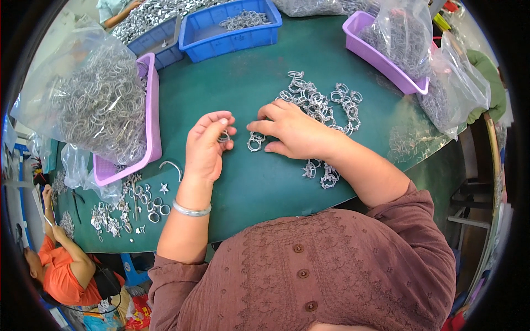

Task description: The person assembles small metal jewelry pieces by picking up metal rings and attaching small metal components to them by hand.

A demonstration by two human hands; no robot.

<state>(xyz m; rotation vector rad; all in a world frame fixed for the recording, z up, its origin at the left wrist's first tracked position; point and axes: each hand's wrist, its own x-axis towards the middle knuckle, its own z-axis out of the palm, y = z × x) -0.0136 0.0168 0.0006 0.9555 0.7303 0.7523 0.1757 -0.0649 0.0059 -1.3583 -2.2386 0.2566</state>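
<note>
My left hand is raised over the green table, its thumb and fingers pinching a small silver-coloured ring. To its right, my right hand hovers low with bent fingers spread apart. Another ring, apparently with a decorated top, lies on the table just under its fingertips; whether they touch it I cannot tell. Beyond and beside that hand spreads a loose pile of similar rings, partly hidden by the hand and forearm. A few more rings lie below my right forearm.
A purple basket with a bag of rings stands at left, another purple basket at far right. Blue bins line the back. Loose rings and charms and an open bangle lie near left. A person in orange works at lower left.
</note>
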